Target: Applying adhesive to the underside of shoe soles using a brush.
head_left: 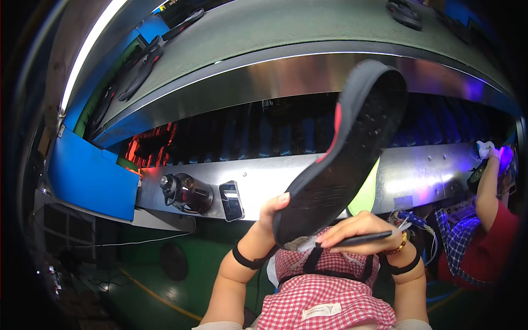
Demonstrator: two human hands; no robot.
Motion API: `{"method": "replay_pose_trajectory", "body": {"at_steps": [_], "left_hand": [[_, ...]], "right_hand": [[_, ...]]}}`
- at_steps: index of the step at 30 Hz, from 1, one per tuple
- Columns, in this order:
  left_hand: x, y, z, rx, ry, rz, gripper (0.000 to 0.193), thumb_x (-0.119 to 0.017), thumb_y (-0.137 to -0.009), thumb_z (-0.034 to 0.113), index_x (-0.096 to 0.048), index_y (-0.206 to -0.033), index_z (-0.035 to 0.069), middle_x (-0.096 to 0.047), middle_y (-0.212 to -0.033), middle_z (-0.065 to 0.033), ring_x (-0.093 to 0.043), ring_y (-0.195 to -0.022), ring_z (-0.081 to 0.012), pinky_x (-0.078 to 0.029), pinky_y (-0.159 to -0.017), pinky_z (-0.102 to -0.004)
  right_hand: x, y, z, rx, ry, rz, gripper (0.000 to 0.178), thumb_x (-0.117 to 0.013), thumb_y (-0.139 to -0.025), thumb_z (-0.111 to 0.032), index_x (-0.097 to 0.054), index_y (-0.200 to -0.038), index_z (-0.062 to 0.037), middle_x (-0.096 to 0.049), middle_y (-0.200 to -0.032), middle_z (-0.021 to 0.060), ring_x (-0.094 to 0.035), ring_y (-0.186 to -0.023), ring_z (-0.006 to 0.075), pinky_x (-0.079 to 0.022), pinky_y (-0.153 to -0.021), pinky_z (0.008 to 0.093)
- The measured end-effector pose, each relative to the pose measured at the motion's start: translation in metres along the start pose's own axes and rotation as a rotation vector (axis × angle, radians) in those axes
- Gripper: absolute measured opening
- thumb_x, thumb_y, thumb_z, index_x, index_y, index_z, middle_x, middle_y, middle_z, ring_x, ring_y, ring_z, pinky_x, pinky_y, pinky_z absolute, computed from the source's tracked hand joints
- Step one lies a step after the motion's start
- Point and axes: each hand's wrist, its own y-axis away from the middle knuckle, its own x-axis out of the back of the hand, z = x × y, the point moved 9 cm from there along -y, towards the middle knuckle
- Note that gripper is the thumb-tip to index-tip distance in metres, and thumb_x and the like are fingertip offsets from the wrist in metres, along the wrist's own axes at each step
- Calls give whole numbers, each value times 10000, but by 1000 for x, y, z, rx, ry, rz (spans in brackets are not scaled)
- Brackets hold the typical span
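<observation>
Your L hand [270, 213] holds the dark sole [344, 165] by its near end, up near the table [258, 184], & R hand [357, 228] grips the brush [366, 238] at that end, so prob best to steady the sole & use light, even strokes

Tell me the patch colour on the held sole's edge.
The patch is pinkish red; see head view.

a bottle [191, 193] stands left of a phone [231, 201] on the near shelf [259, 184]. right of both, a sole [352, 148] is in the left hand [270, 213], a brush [367, 238] in the right hand [360, 231]. footwear [142, 70] lies on the far belt [275, 30]'s left; a co-worker [487, 247] is at right.
</observation>
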Motion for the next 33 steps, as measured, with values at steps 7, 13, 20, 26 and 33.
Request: {"method": "replay_pose_trajectory", "body": {"at_steps": [7,13,20,26,33], "left_hand": [[-6,-2,-13,244,79,23,567,-529,-920,301,-432,-1353,-51,-565,-1260,-219,-607,-1087,-276,-473,-971,-379],[-13,3,-9,321,-108,107,542,-516,-948,313,-441,-1356,-36,-576,-1256,-194,-611,-1082,-256,-479,-961,-363],[-22,10,-8,442,-358,108,565,-522,-950,351,-437,-1372,-16,-572,-1269,-178,-607,-1085,-228,-493,-930,-331],[-13,19,-12,479,-390,137,572,-491,-964,355,-408,-1397,-10,-557,-1295,-175,-602,-1090,-214,-489,-923,-319],[-10,26,-4,442,-298,223,607,-522,-932,355,-406,-1396,-19,-555,-1293,-179,-600,-1088,-211,-481,-931,-311]], "right_hand": [[1,4,0,21,19,-46,251,-677,-809,12,-669,-1059,3,-677,-1112,168,-665,-1031,296,-543,-873,347],[-7,12,-13,27,99,-173,224,-680,-805,-41,-691,-1020,19,-686,-1075,194,-682,-991,309,-544,-860,358],[-10,17,-12,-85,491,-387,258,-589,-842,-136,-699,-1048,-29,-687,-1104,156,-691,-959,289,-558,-770,317],[4,14,-16,-133,543,-285,247,-589,-823,-115,-680,-1052,-92,-683,-1135,56,-672,-981,252,-545,-770,332],[24,15,-27,-140,605,-226,257,-572,-821,-103,-687,-1049,-127,-687,-1129,35,-679,-942,246,-547,-735,326]]}}
